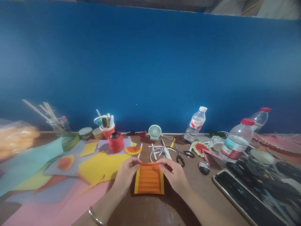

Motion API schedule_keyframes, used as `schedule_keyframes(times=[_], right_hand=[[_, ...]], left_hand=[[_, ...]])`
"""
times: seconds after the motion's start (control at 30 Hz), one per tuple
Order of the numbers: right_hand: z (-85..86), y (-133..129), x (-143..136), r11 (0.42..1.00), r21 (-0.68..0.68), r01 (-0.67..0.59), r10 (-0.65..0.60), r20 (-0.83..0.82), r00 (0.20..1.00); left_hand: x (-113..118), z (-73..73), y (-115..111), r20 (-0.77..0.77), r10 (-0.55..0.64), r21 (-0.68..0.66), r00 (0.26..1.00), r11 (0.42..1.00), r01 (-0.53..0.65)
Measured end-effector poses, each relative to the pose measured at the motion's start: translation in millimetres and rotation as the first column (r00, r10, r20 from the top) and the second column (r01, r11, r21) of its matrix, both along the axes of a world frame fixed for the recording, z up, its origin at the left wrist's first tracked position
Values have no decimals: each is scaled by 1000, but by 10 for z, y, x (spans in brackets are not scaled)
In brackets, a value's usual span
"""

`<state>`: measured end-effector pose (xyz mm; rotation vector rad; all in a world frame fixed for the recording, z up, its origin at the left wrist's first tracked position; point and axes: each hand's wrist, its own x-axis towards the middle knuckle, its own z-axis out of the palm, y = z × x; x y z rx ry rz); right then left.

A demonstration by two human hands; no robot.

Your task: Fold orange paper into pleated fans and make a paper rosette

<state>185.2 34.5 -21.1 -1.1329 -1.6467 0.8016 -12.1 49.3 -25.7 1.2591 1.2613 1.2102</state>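
Leftmost, a clear plastic bag (17, 138) bulging with orange contents is seen blurred at the edge. Beside it, thin pale sticks (36, 110) are held in a clear container (61, 125). Much of the left side of the brown table (141, 212) is covered by overlapping sheets of coloured paper (81, 196) in pale blue, lilac, yellow and pink. Behind these, a red-and-white cup (108, 131) is filled with pens and tools, and a red cone of thread (116, 142) is placed just in front of it. Near the cone, a small orange-and-yellow pleated paper fan (133, 151) is laid flat. A silver bangle (95, 216) is worn on the left wrist. By the fingers of the left hand (127, 173), the upper left corner of an orange pleated paper panel with yellow side strips (150, 178) is pinched; the panel is stretched between both hands at the near middle of the table. Its upper right corner is pinched by the fingers of the right hand (175, 175). Farther right, black-handled scissors (180, 159), a white-capped bottle (195, 124), a red-capped bottle (237, 141) and a dark-screened phone (242, 196) are set out
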Motion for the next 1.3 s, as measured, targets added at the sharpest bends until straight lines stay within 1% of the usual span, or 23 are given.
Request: schedule_keyframes(times=[0.17,0.3,0.43,0.53,0.63,0.77,0.87,0.97,1.03,1.1,1.23,1.3], right_hand=[[4,28,16,998,-30,47,-48,-13,999],[-9,52,33,996,-46,80,-80,-17,997],[-40,94,61,990,-75,123,-125,-29,992],[-52,120,70,986,-103,129,-132,-26,991],[-46,129,61,984,-126,125,-128,-14,992],[-30,121,45,984,-123,130,-129,21,991],[-12,104,40,989,-92,114,-110,52,993],[13,90,29,996,-26,81,-79,75,994],[26,89,21,998,12,67,-68,77,995],[27,95,16,998,11,66,-67,82,994],[5,103,18,992,-71,102,-93,118,989],[-6,98,18,989,-103,105,-94,106,990]], left_hand=[[11,25,2,-58,14,39,998,999,-12],[-2,33,17,-78,-11,44,997,999,15],[-22,0,41,-76,-41,56,996,997,45],[-40,-38,63,-94,-48,42,994,998,52],[-52,-54,75,-153,-58,35,987,997,64],[-40,-25,52,-261,-41,43,965,998,54],[-17,23,10,-347,-25,71,938,996,52],[6,68,-29,-400,-30,110,916,991,81],[16,78,-39,-391,-48,147,919,983,114],[18,65,-31,-372,-64,160,926,978,132],[9,-1,11,-344,-61,88,937,991,96],[9,-22,24,-324,-56,80,944,993,86]])
